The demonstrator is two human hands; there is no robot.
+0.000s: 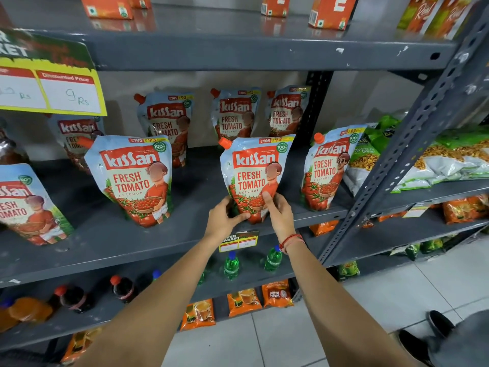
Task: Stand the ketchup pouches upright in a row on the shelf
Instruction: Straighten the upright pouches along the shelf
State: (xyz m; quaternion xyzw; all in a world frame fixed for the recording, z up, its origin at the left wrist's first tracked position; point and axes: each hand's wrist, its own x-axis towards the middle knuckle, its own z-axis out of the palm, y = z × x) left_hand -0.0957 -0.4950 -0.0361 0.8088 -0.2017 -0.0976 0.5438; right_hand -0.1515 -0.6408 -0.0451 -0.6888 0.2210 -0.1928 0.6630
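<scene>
Glossy red-and-blue ketchup pouch (253, 178) stands on the grey metal shelf (158, 234) between my left hand (225, 215) and right hand (277, 210), both gripping its base; I reckon releasing unevenly could topple it forward.

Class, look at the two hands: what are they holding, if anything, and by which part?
Both the left hand and right hand grip one ketchup pouch at its bottom, one hand on each lower corner, standing on the shelf.

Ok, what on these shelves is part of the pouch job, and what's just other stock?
Job:
- held ketchup pouch, gripped at its base by left hand and right hand
- front pouches
- back-row pouches
- shelf

Just there:
- snack bags
- green bottles
- cola bottles
- orange cartons
- price sign
</scene>
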